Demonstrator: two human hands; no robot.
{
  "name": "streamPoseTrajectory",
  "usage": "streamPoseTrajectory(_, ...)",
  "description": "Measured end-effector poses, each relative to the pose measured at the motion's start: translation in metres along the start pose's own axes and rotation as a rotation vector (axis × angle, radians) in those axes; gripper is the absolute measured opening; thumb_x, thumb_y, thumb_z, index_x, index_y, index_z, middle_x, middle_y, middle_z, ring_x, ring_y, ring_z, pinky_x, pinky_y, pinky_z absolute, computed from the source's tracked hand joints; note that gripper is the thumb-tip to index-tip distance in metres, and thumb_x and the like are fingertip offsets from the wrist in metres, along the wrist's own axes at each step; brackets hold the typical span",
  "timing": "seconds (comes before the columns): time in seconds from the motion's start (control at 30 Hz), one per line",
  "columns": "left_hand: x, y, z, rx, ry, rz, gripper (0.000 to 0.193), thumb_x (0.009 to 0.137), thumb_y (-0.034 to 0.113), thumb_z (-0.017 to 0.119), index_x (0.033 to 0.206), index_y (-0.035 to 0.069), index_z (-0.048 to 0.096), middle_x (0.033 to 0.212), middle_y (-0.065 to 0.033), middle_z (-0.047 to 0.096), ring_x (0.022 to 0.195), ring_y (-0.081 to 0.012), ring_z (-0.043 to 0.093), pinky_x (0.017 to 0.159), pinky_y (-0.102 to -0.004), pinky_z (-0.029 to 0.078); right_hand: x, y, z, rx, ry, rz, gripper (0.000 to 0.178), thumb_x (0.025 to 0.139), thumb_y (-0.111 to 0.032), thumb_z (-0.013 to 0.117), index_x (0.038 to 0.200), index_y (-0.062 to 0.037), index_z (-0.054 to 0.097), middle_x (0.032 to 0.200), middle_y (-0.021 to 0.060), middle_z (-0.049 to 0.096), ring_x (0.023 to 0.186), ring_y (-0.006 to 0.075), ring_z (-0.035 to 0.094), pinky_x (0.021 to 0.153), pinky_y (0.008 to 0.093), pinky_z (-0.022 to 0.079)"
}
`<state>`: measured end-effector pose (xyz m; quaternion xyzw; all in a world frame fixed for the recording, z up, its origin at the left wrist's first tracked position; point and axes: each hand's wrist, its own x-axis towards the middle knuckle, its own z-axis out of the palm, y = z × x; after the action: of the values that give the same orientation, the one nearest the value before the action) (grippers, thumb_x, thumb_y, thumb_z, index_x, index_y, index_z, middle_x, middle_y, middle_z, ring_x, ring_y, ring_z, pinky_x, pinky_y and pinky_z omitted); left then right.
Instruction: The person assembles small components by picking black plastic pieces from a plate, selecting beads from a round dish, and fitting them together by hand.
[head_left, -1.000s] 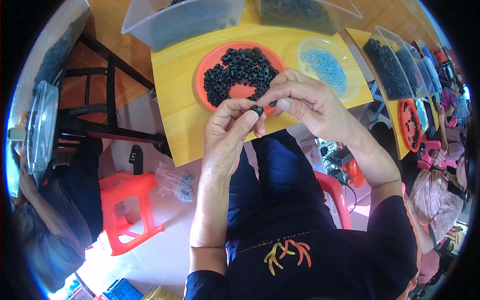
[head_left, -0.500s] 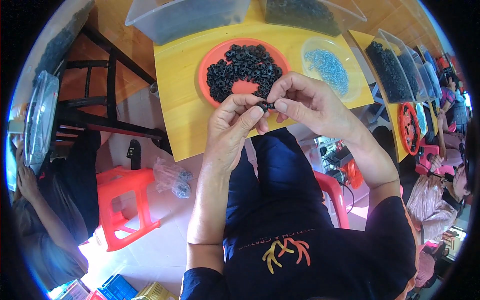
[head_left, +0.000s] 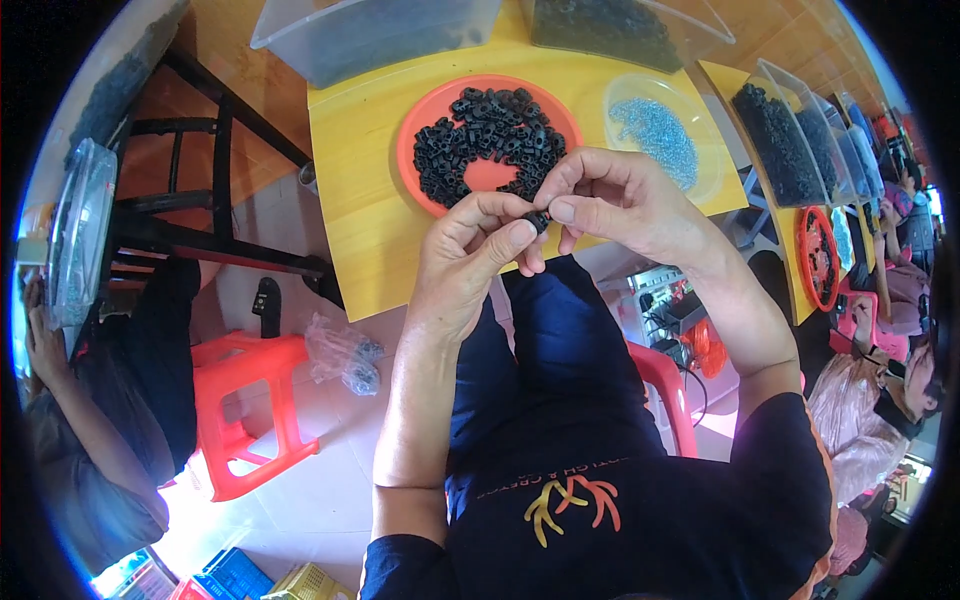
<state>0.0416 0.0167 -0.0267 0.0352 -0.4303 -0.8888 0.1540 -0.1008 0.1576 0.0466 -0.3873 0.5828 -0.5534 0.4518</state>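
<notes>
Just beyond my lap, over the table's near edge, my left hand (head_left: 475, 250) pinches a small black plastic part (head_left: 538, 221) between thumb and fingers. My right hand (head_left: 625, 205) meets it there, thumb and forefinger pressed together at the part's upper end. Whatever lies between those right fingertips is too small to make out. Behind the hands is a round red tray (head_left: 408, 160) heaped with many similar black parts (head_left: 490, 135), with a bare patch at its near side. A clear round tub (head_left: 622, 92) of small silvery metal pieces (head_left: 655, 140) stands beyond my right hand.
Clear plastic bins (head_left: 400, 45) line the back of the yellow table (head_left: 360, 230). A red stool (head_left: 255, 370) and a plastic bag (head_left: 343, 355) are on the floor at left, near a seated person (head_left: 110, 400). Other people sit at right beside another red tray (head_left: 818, 258).
The black part has turned and shifted slightly right and down in my left fingers. My right fingertips have drawn back to its upper end.
</notes>
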Motion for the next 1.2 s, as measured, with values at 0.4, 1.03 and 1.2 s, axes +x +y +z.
streamPoseTrajectory(0.4,-0.002,0.003,0.001,0.115,-0.001,0.022,0.016,0.091,0.008,0.066,0.105,0.001,0.062,0.082,-0.0068,0.065,0.071,-0.0131,0.064,0.064,-0.0256,0.052,-0.001,-0.005,-0.004,-0.211,-0.091,0.244,0.025,0.099,-0.028,0.056,0.096,-0.0037,0.059,0.077,0.0005,0.060,0.060,0.0067,0.059,0.056,0.0196,0.048)
streamPoseTrajectory(1.03,-0.007,0.011,0.006,0.394,0.042,-0.026,0.010,0.090,0.003,0.066,0.099,0.001,0.063,0.082,-0.0030,0.064,0.068,-0.0089,0.061,0.062,-0.0230,0.049,-0.002,-0.009,0.004,-0.819,-0.135,0.053,0.031,0.099,-0.023,0.054,0.081,0.0011,0.055,0.065,0.0091,0.056,0.061,0.0184,0.063,0.053,0.0318,0.046)
streamPoseTrajectory(1.2,-0.007,0.012,0.006,0.525,0.091,-0.067,0.010,0.089,0.003,0.066,0.098,0.001,0.063,0.081,-0.0022,0.064,0.067,-0.0079,0.060,0.061,-0.0225,0.048,0.001,-0.008,0.013,-1.023,-0.073,-0.025,0.019,0.094,-0.016,0.057,0.085,0.0010,0.060,0.064,0.0152,0.060,0.063,0.0300,0.062,0.059,0.0392,0.048)
